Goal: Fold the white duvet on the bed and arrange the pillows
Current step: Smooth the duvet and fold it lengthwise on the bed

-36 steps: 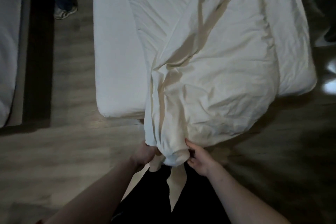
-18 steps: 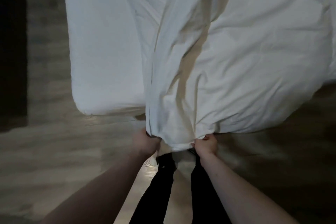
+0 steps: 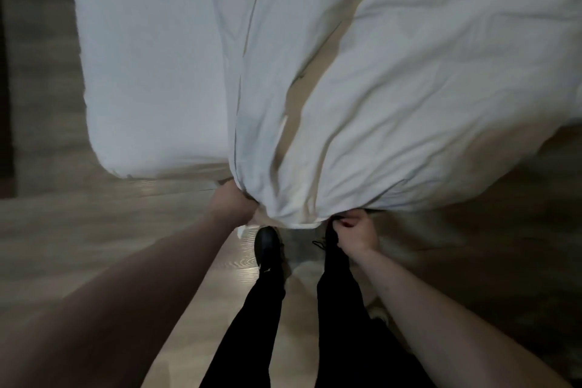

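fold step in hand — left hand (image 3: 232, 205) and right hand (image 3: 357, 234) each grip the duvet (image 3: 393, 98) edge hanging off the bed (image 3: 151, 72) foot (pillows unseen). next, likely: carry the edge headward, evenly.

White duvet (image 3: 393, 98): soft matt cloth, creased into long folds and bunched at its lower edge, where the left hand (image 3: 231, 206) and right hand (image 3: 357, 235) grip it. Bed (image 3: 151, 72), upper left of the frame: covered in smooth, matt white fabric with few wrinkles. Floor (image 3: 94, 230): wood-look planks with visible grain and a slight sheen where light reflects near the lower centre; the trousers (image 3: 261, 324) are matt black cloth, and the shoe (image 3: 267, 244) is black with a faint gloss.
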`<state>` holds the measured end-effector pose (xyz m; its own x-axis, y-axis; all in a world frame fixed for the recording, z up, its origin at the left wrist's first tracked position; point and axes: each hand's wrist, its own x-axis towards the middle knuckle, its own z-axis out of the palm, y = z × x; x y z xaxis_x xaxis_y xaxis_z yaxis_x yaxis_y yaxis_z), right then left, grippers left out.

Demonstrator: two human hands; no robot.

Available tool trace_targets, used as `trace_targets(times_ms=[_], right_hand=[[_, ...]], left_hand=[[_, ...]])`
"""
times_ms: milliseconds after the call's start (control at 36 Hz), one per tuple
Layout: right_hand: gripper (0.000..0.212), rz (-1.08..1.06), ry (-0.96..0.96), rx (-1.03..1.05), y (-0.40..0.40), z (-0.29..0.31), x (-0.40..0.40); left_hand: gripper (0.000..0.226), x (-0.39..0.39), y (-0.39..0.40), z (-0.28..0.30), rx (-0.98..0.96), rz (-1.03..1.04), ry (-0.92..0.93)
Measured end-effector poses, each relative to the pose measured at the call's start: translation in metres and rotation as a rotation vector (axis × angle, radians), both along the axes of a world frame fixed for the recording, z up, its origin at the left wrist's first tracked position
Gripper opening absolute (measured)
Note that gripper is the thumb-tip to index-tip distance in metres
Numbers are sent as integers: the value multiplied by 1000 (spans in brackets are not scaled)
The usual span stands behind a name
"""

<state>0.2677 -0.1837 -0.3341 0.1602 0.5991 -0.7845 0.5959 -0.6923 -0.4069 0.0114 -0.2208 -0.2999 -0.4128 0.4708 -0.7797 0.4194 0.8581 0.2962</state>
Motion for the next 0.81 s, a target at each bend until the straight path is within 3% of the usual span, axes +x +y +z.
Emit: trace_targets(times_ms=[111, 194, 361, 444, 806], right_hand=[[23, 62, -52, 48, 10, 41, 34], [26, 83, -103, 108, 28, 78, 52], [33, 40, -100, 218, 69, 131, 82], [34, 42, -102, 245, 89, 152, 89], [50, 173, 0, 294, 142, 196, 84]], left_hand=[[79, 1, -11, 34, 62, 152, -17], [70, 16, 4, 90, 80, 219, -14], [84, 22, 34, 136, 171, 242, 54], [76, 32, 55, 155, 199, 209, 97], [84, 59, 100, 173, 254, 144, 168]])
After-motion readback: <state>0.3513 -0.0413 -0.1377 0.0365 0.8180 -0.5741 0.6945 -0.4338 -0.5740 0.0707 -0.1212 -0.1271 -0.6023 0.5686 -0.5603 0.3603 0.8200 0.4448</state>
